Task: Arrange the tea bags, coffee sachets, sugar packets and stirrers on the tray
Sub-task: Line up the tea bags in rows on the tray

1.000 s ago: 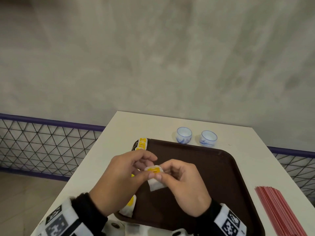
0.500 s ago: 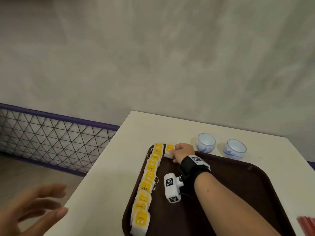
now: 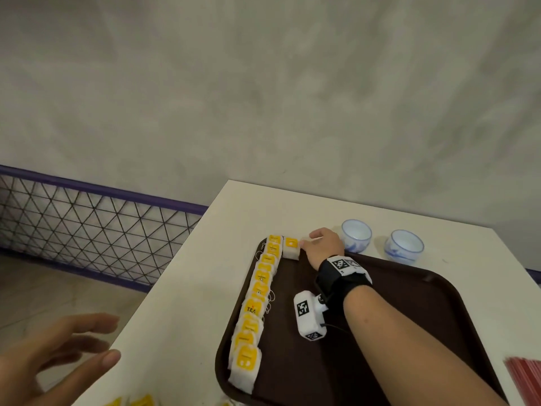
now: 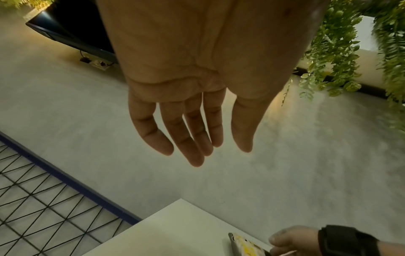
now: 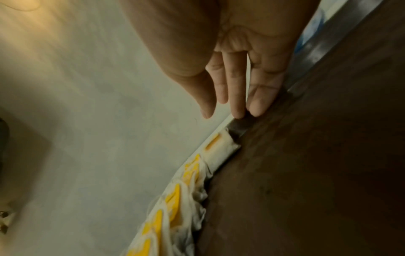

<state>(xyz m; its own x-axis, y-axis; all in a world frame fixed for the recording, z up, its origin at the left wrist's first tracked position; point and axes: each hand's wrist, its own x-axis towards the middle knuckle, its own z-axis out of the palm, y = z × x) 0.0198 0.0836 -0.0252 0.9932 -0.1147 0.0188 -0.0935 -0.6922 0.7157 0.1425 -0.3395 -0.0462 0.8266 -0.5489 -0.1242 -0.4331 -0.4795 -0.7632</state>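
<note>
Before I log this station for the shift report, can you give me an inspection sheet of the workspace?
Surface: white table, brown tray on it.
Job's things: tea bags in a row along the tray's left edge; one tea bag at the far edge; red stirrers off the tray.
Clutter: two cups beyond the tray.
Hands: left hand open, empty; right hand open beside that bag.
Cables: wrist camera's cable.
Surroundings: grey wall, mesh fence, plants.

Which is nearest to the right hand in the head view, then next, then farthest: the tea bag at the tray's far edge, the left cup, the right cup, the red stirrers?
From the right hand:
1. Tea bag, at its fingertips, at the tray's far left corner.
2. Left cup, just behind the hand; too close to rank against the tea bag.
3. Right cup, farther right.
4. Red stirrers, near right edge.
</note>
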